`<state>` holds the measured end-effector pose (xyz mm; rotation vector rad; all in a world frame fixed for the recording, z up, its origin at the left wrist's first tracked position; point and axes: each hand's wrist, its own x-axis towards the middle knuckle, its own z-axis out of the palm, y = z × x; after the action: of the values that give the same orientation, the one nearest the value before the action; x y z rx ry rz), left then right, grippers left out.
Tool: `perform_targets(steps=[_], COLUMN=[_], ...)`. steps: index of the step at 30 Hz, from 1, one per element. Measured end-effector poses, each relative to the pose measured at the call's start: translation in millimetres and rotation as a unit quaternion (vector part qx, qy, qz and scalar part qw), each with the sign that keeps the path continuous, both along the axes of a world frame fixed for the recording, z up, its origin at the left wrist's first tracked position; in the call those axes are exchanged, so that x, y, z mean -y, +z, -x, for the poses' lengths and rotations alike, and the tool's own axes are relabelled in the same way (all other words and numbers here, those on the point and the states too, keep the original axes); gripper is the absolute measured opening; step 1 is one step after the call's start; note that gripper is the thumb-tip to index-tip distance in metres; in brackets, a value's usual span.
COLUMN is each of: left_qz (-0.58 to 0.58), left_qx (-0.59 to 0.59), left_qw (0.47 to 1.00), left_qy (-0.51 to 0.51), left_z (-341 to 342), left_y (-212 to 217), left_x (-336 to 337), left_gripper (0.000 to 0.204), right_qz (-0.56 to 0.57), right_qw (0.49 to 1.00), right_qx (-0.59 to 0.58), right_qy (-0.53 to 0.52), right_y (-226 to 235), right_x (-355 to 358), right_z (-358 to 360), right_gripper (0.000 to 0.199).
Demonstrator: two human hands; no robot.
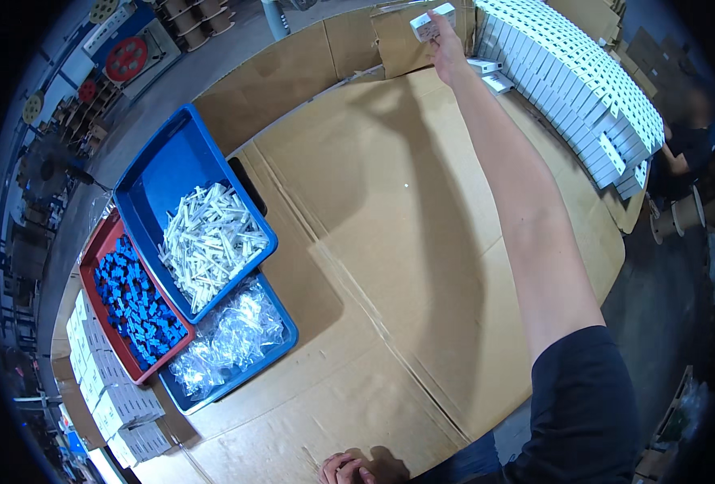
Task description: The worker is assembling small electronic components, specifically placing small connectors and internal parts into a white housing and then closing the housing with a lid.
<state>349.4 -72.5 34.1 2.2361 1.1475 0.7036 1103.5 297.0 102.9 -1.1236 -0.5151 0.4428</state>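
Stretched out to the far side of the cardboard-covered table [357, 242], my right hand [448, 50] grips a small white box [430, 26] with dark print. Just to its right, a few white boxes [495, 81] lie low beside a big block of stacked white boxes [567, 89]. My left hand [345, 469] rests at the near edge of the table with its fingers curled in; nothing shows in it.
At the left, a blue tray [152, 165] of white plastic sticks overlaps a red tray [135, 377] of blue pieces and another blue tray [289, 323] of clear plastic bags. More white boxes [123, 403] stand left of them. A person [684, 153] is at the far right.
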Motion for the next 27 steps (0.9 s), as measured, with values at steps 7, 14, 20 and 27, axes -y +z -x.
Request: perform_targets(steps=[7,14,20,27], left_qz=[-0.011,0.004,0.03,0.027], left_qx=[-0.019,0.004,0.021,0.018], left_qw=[1.0,1.0,0.999,0.999], left_qy=[0.005,0.012,0.008,0.005], left_z=[-2.7,-7.7,-8.3,-12.1], left_y=[7.4,14.9,15.5,17.3], left_x=[-2.6,-5.5,-3.0,-3.9], left_gripper=[0.019,0.02,0.02,0.018], right_qz=[0.11,0.232,0.503,0.69], right_qw=[0.993,0.877,0.757,0.618], right_qx=[0.044,0.396,0.376,0.354], right_qy=[-0.003,-0.141,-0.182,-0.132], right_y=[-14.4,-47.1,-38.6,-22.0], right_x=[29.3,126.1,232.6,250.2], right_z=[11.9,23.2,-7.2,-43.9], right_gripper=[0.103,0.081,0.084,0.09])
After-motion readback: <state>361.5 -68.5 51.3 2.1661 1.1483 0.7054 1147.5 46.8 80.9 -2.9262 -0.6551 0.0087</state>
